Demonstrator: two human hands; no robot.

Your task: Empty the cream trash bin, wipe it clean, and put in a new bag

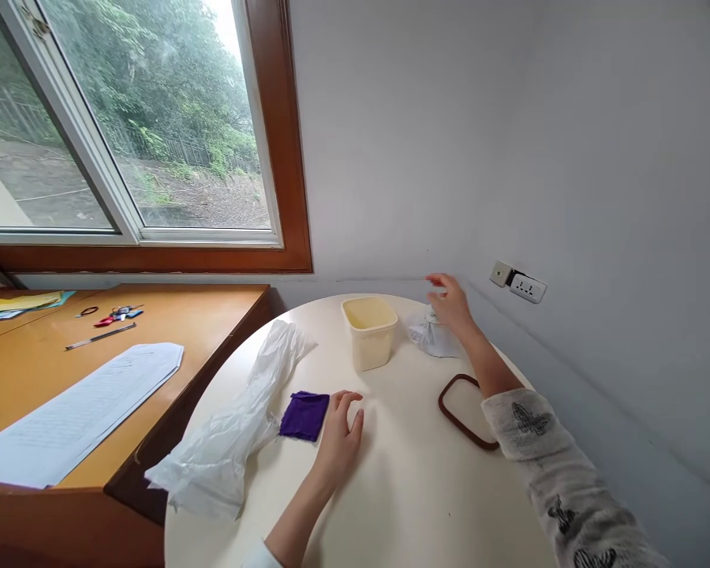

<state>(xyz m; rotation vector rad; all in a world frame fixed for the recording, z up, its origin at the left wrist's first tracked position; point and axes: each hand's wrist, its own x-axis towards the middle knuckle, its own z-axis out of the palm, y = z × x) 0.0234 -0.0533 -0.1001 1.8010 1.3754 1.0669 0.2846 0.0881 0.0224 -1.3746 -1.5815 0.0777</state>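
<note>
My left hand (340, 438) rests low over the round table with its fingers apart and curved, holding nothing. Right beside it lies a folded purple cloth (304, 416). At the back right, my right hand (451, 306) hovers at the top of a small whitish pouch (435, 339) with a gathered neck; its fingers are spread, and part of the neck is hidden behind them. Between the hands, farther back, stands a cream plastic bin (371, 347). A brown rounded-rectangle ring (458, 422) lies flat under my right forearm, which covers part of it.
A crumpled white plastic bag (230, 426) stretches along the left of the round table (414, 505). On the wooden desk (213, 312) are papers (95, 410), a pen (100, 337) and scissors (118, 315). Wall sockets (528, 288) sit to the right.
</note>
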